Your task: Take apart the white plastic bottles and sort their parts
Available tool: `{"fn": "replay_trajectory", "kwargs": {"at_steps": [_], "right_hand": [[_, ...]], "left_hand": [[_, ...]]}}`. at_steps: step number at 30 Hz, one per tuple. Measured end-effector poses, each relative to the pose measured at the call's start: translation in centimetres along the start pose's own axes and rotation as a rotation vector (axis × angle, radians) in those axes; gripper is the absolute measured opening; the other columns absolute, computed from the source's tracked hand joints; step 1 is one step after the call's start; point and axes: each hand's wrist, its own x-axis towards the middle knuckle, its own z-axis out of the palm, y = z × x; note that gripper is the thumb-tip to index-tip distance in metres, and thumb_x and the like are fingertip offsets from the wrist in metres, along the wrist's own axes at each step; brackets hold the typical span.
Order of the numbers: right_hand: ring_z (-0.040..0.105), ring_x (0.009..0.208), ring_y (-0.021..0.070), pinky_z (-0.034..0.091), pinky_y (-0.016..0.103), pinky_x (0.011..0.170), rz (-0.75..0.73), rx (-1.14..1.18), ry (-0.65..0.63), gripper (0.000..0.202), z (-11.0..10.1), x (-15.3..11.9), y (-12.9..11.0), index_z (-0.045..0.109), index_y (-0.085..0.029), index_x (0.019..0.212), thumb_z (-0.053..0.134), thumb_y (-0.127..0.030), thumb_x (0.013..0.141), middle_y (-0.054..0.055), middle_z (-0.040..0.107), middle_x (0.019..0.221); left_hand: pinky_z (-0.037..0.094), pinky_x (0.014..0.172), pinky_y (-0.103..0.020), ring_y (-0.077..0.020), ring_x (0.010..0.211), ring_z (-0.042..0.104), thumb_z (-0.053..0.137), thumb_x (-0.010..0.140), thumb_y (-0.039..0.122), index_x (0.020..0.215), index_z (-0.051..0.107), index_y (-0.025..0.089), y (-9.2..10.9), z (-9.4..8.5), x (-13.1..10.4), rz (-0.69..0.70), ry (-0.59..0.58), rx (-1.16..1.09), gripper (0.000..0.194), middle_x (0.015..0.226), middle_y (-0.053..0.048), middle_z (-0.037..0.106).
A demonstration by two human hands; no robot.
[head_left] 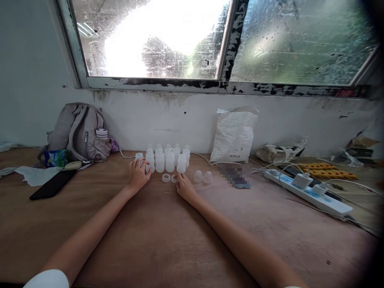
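Observation:
Several frosted white baby bottles [160,163] with clear domed tops stand upright in a close group near the wall. My left hand [138,175] is at the group's left end, fingers curled round a bottle [139,155] without a dome, partly hidden behind the hand. My right hand [185,188] rests low on the table before the front right bottle [181,164]. Its fingertips are closed at the edge of a translucent ring [174,179]. Beside that lies another ring [166,178]. Two clear dome caps [203,177] sit to the right of my right hand.
At left are a grey backpack [79,132], a black phone [53,185], tissue [36,175] and a blue-green packet [55,158]. A white plastic bag [235,136] leans on the wall. To the right lies a power strip [309,193] with plugs and cables, near yellow pieces [330,172].

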Motion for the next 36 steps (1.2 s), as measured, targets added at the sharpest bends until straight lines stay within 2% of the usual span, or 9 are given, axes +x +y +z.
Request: {"fn": "replay_trajectory", "kwargs": {"at_steps": [3,8,14,19,22,26,28,31,36], "right_hand": [[0.047,0.092,0.0194,0.039,0.031,0.08,-0.003,0.001,0.002,0.025,0.0,0.0,0.0,0.045,-0.014,0.094,0.037,-0.005,0.073,0.011,0.049,0.097],[0.047,0.092,0.0196,0.039,0.031,0.081,-0.005,0.004,0.006,0.025,-0.1,0.0,-0.1,0.046,-0.014,0.094,0.037,-0.005,0.073,0.011,0.048,0.098],[0.047,0.095,0.0194,0.039,0.032,0.084,-0.009,0.011,0.014,0.028,-0.2,-0.2,-0.2,0.046,-0.014,0.098,0.038,-0.005,0.073,0.012,0.047,0.102],[0.041,0.109,0.0219,0.033,0.036,0.093,-0.057,0.22,0.041,0.033,-1.0,0.1,-0.6,0.046,-0.016,0.106,0.047,-0.013,0.073,0.012,0.045,0.113],[0.038,0.113,0.0225,0.032,0.038,0.093,-0.005,0.552,0.024,0.036,-3.0,1.1,-2.2,0.045,-0.02,0.11,0.052,-0.024,0.074,0.01,0.044,0.117],[0.048,0.104,0.0211,0.042,0.033,0.081,0.193,1.241,-0.149,0.049,-6.9,2.7,-5.3,0.037,-0.024,0.118,0.053,-0.04,0.075,0.009,0.044,0.12],[0.052,0.098,0.0218,0.043,0.033,0.077,0.179,1.515,-0.379,0.046,-8.5,2.9,-6.5,0.044,-0.018,0.114,0.049,-0.046,0.077,0.012,0.051,0.112],[0.055,0.091,0.0227,0.044,0.035,0.077,0.187,1.735,-0.672,0.046,-9.6,2.6,-7.0,0.051,-0.012,0.105,0.054,-0.046,0.074,0.013,0.057,0.1],[0.057,0.083,0.0221,0.041,0.046,0.08,0.139,1.893,-0.918,0.047,-9.0,1.6,-7.0,0.053,-0.013,0.097,0.054,-0.051,0.071,0.011,0.06,0.093]], "left_hand": [[0.025,0.089,-0.039,-0.0254,0.1,0.043,0.035,0.083,0.033,0.099,0.054,0.019,0.1,-0.4,3.2,-0.041,-0.02,-0.022,0.029,0.105,-0.01,0.054],[0.029,0.083,-0.045,-0.0308,0.101,0.043,0.038,0.08,0.042,0.106,0.053,0.019,-0.3,0.3,7.9,-0.168,-0.224,-0.021,0.038,0.107,-0.013,0.056],[0.031,0.081,-0.047,-0.0335,0.099,0.047,0.048,0.074,0.042,0.095,0.061,0.018,-0.5,0.9,8.8,-0.245,-0.295,-0.033,0.035,0.095,-0.014,0.062],[0.036,0.077,-0.04,-0.0305,0.095,0.049,0.05,0.072,0.044,0.092,0.062,0.02,-0.5,-2.5,8.9,-0.269,-0.175,-0.127,0.033,0.09,-0.011,0.063],[0.04,0.071,-0.032,-0.0237,0.083,0.053,0.053,0.069,0.045,0.085,0.062,0.02,0.8,-5.9,9.0,-0.252,-0.025,-0.445,0.031,0.085,-0.006,0.062],[0.042,0.055,-0.023,-0.0151,0.066,0.054,0.057,0.067,0.043,0.078,0.057,0.017,4.6,-8.4,8.3,-0.381,-0.143,-1.139,0.029,0.075,-0.002,0.06],[0.044,0.054,-0.023,-0.0141,0.064,0.056,0.057,0.067,0.039,0.076,0.053,0.017,6.6,-8.4,7.9,-0.506,-0.298,-1.551,0.025,0.076,-0.002,0.06],[0.048,0.057,-0.024,-0.0111,0.059,0.057,0.058,0.067,0.032,0.07,0.049,0.017,8.7,-7.6,7.3,-0.719,-0.415,-1.998,0.018,0.073,0.0,0.058],[0.046,0.047,-0.018,-0.0058,0.046,0.05,0.059,0.067,0.025,0.073,0.051,0.018,10.0,-7.4,6.1,-0.722,-0.559,-2.228,0.012,0.057,0.006,0.049]]}}
